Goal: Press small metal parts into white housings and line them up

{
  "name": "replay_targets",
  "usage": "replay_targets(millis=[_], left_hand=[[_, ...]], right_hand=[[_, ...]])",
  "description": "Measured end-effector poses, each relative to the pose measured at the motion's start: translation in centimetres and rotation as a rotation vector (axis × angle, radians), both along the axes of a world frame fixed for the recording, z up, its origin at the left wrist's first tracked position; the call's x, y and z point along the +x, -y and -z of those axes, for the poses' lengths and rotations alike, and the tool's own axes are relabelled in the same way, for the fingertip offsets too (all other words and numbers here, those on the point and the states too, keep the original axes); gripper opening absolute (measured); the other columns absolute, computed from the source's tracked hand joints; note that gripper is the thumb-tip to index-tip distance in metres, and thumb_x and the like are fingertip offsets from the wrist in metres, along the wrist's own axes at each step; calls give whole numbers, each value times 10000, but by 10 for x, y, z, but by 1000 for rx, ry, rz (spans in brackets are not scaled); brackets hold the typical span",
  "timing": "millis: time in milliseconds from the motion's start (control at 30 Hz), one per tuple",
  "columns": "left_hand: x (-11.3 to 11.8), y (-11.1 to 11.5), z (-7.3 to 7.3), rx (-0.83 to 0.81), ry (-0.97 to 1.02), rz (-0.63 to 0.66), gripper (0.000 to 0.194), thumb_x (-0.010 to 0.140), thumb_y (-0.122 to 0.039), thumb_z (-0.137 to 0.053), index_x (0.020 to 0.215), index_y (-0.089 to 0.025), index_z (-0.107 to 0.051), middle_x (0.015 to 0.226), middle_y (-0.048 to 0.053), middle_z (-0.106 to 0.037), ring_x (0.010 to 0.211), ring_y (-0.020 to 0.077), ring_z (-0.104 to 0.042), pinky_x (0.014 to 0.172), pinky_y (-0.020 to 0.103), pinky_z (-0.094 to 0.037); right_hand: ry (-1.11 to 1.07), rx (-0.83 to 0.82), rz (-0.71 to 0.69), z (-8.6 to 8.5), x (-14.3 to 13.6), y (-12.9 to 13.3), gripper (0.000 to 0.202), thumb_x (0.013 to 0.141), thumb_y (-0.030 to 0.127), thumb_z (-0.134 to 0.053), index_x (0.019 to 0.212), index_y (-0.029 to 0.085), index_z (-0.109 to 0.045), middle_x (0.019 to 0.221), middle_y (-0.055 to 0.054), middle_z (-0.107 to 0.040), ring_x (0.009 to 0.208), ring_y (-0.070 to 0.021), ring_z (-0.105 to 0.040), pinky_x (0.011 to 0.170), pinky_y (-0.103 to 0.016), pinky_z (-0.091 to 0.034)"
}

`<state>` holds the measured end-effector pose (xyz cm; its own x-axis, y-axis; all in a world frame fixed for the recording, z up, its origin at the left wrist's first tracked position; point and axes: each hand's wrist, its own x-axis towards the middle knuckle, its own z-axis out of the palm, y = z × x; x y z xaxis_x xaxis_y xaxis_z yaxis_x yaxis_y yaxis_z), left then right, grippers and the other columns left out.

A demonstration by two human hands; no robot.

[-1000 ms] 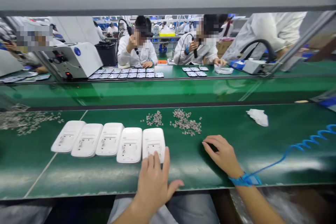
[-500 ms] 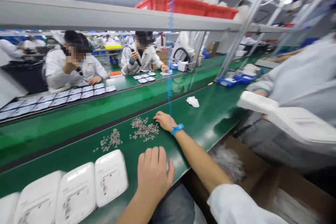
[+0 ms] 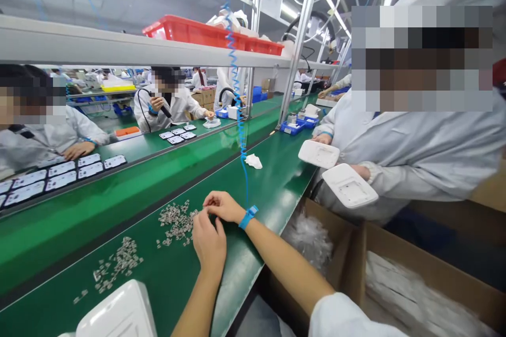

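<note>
Small metallic parts [image 3: 176, 222] lie in a loose heap on the green work surface [image 3: 272, 189]. My left hand [image 3: 209, 239] is at the heap's right side, its bent fingers meeting those of my right hand [image 3: 225, 206]. Both hands look closed at the fingertips; whatever is between them is too small or hidden to make out. A blue band [image 3: 249, 217] circles my right wrist. A second heap of the small parts [image 3: 120, 263] lies farther left, and a white plastic housing [image 3: 118, 313] sits at the bottom left.
At the right, a person in a white coat [image 3: 415, 142] holds two white housings [image 3: 350, 186]. Open cardboard boxes [image 3: 358, 263] with plastic bags stand below. A coiled blue cord [image 3: 240, 131] hangs ahead, near white crumpled paper [image 3: 253, 161]. A shelf [image 3: 98, 52] carries red trays [image 3: 197, 31].
The view has turned right. My left hand has moved forward to meet my right hand, and its fingers have bent. The person at the right now shows two housings.
</note>
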<state>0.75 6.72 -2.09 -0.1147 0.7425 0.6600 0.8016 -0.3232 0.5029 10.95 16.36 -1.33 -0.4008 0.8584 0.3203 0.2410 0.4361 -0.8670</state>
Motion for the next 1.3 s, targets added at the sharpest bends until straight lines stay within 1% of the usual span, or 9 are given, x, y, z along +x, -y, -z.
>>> replay_targets(millis=[100, 167, 267, 333, 567, 733, 900, 1033, 1300], left_hand=[[-1, 2, -4, 15, 11, -66, 307, 1002, -290, -434, 1244, -113, -499, 1107, 157, -553, 1037, 308, -564, 837, 437, -491], [-5, 2, -5, 36, 1, -84, 303, 1011, -315, -435, 1228, -120, -517, 1097, 151, -570, 1024, 305, -569, 824, 422, -481], [-10, 1, -6, 65, -35, -75, 269, 1016, -301, -415, 1172, -131, -552, 1029, 131, -593, 969, 289, -580, 793, 401, -461], [-12, 0, -6, 74, -56, -71, 245, 1016, -287, -403, 1120, -139, -567, 979, 115, -596, 930, 278, -585, 773, 389, -452], [-12, 0, -6, 52, -67, -95, 232, 1028, -300, -395, 1056, -154, -574, 967, 97, -610, 887, 274, -606, 719, 371, -408], [-14, -2, -7, 26, 88, -51, 276, 1025, -300, -396, 989, -150, -624, 930, 101, -629, 863, 267, -609, 736, 375, -425], [-17, -7, -4, 34, 171, -24, 309, 1039, -311, -363, 955, -165, -622, 929, 106, -650, 883, 253, -621, 773, 370, -455], [-17, -7, -6, 10, 236, -5, 324, 1035, -335, -353, 888, -194, -606, 874, 87, -627, 842, 246, -600, 737, 360, -437], [-18, -10, -3, -85, 490, 95, 374, 946, -451, -424, 727, -195, -588, 733, 48, -579, 730, 205, -546, 684, 316, -414]], right_hand=[[-111, -95, -164, -5, 2, 7, 336, 847, 442, -726, 975, 157, -602, 825, -39, -691, 758, -165, -673, 724, -289, -543], [-250, -209, -233, -9, 4, 9, 480, 741, 532, -813, 957, 156, -608, 822, -41, -691, 758, -170, -677, 723, -292, -540], [-401, -360, -279, -14, 7, 9, 585, 586, 543, -916, 916, 151, -633, 805, -29, -686, 755, -159, -669, 742, -283, -523], [-394, -376, -276, -15, 8, 9, 586, 561, 534, -932, 900, 146, -651, 796, -23, -685, 750, -147, -661, 755, -277, -511], [-387, -364, -303, -13, 7, 10, 567, 585, 586, -902, 835, 146, -647, 795, -29, -690, 766, -169, -662, 767, -311, -518], [-374, -336, -300, -13, 8, 9, 509, 691, 597, -841, 786, 133, -654, 684, 1, -639, 654, -118, -583, 686, -262, -468], [-372, -331, -336, -14, 8, 10, 526, 666, 588, -863, 839, 133, -663, 760, -16, -659, 685, -126, -600, 699, -272, -489], [-365, -287, -350, -14, 6, 10, 514, 716, 557, -840, 1002, 151, -708, 846, -17, -667, 742, -127, -601, 743, -272, -491], [-344, -109, -361, -13, 7, 8, 402, 760, 514, -827, 911, 152, -737, 936, -42, -639, 824, -142, -592, 771, -277, -490]])
